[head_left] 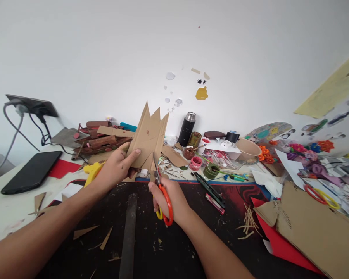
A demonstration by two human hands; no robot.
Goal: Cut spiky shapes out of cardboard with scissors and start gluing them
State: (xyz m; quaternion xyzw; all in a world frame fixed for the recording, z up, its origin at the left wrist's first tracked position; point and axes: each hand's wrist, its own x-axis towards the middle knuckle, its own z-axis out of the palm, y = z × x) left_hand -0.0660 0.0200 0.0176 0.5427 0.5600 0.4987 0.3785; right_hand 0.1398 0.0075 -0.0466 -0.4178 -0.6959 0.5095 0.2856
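My left hand [122, 162] grips a brown cardboard piece [150, 133] by its lower left side, thumb lying across the front. The cardboard is held upright above the dark mat, and its top edge is cut into three pointed spikes. In my right hand [174, 197] are scissors [168, 205] with red and yellow handles, fingers wrapped around the loops. The blades point up at the bottom edge of the cardboard, where slanting cuts or lines show. Below, a dark metal ruler [128, 236] lies on the mat, with cardboard scraps [106, 238] to its left.
Paint pots [196, 162], a green utility knife [208, 190] and a black flask [187, 129] stand or lie beyond my right hand. A phone [31, 172] and a yellow glue gun [92, 170] are at left. A large cardboard sheet [317, 228] lies at right.
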